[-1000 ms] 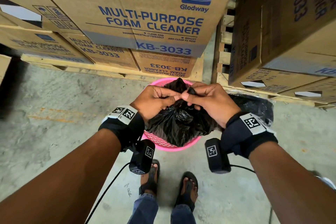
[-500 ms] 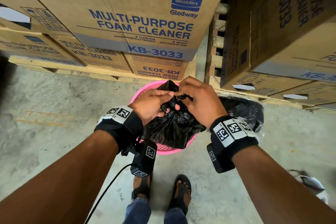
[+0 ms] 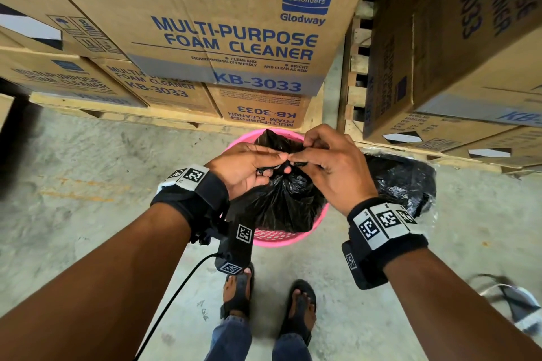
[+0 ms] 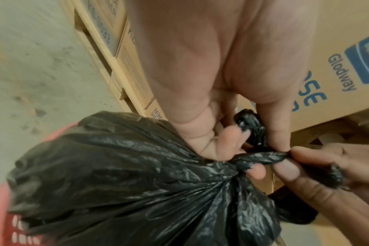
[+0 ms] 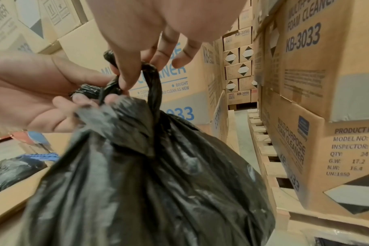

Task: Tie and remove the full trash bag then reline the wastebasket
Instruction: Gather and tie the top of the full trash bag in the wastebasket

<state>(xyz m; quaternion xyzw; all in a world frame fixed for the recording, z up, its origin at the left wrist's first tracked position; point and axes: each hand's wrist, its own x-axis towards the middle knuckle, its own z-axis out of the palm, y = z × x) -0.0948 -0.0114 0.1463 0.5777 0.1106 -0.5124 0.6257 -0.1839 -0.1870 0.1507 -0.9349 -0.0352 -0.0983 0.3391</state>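
A full black trash bag point(image 3: 281, 202) sits in a pink perforated wastebasket point(image 3: 275, 236) on the concrete floor. Its top is gathered into twisted strands. My left hand point(image 3: 249, 165) grips the gathered neck and pinches one twisted strand point(image 4: 261, 159). My right hand point(image 3: 328, 161) pinches the other end of that strand, and a second twisted strand point(image 5: 152, 83) loops up under its fingers point(image 5: 124, 79). Both hands meet just above the bag point(image 4: 120, 179), which fills the lower part of the right wrist view point(image 5: 150, 183). The knot itself is partly hidden by fingers.
Stacked cardboard boxes point(image 3: 223, 23) on wooden pallets point(image 3: 123, 114) stand right behind the basket, more boxes point(image 3: 457, 47) at the right. A second black bag in clear plastic point(image 3: 401, 182) lies right of the basket. My sandalled feet point(image 3: 237, 290) stand just before it.
Both hands stayed on the bag's top and kept working the twisted strands; the right hand shifted over the neck and the fingertips now meet at the strand.
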